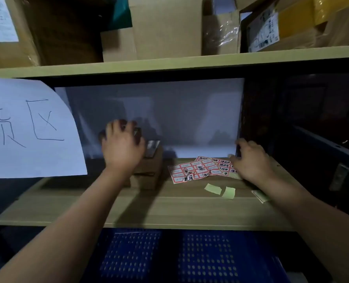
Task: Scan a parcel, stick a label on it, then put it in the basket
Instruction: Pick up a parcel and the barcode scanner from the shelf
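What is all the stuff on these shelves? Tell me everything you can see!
small parcel: one, brown cardboard, on the wooden shelf, under the left hand
label sheets: a few overlapping, red and white, on the shelf at the right hand's fingertips
paper scraps: two, pale green, in front of the sheets
paper sign: one, white with handwriting, hanging at left
cardboard boxes: several, brown, on the upper shelf
baskets: two, blue, below the shelf
left hand: one, reaching over the parcel
right hand: one, on the label sheets' edge
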Action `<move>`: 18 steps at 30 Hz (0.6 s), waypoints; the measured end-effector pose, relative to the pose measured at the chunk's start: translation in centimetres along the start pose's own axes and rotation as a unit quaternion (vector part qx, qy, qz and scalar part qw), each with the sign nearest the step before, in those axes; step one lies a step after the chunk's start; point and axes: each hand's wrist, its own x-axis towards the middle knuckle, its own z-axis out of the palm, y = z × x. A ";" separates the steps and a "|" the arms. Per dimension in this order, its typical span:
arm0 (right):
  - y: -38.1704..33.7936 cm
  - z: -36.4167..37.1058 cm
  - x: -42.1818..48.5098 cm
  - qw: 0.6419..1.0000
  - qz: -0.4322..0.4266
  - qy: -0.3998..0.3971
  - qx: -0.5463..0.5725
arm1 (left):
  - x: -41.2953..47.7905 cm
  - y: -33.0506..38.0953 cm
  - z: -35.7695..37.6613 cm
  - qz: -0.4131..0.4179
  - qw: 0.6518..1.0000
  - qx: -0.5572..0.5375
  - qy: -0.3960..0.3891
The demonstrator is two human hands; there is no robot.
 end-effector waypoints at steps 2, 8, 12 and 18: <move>1.3 0.3 -0.4 0.999 0.023 0.017 0.025 | 0.4 -1.5 0.4 -0.053 0.997 -0.056 -0.021; 4.8 1.9 -2.6 0.988 0.136 -0.027 -0.073 | 0.2 -3.2 2.0 -0.118 0.973 -0.167 -0.110; 5.8 2.8 -2.3 0.983 0.164 -0.056 -0.062 | -0.2 -3.1 2.3 -0.126 0.970 -0.196 -0.072; 8.3 5.0 -0.4 0.983 0.167 -0.071 -0.006 | -1.1 -2.5 2.3 -0.052 0.974 -0.214 0.045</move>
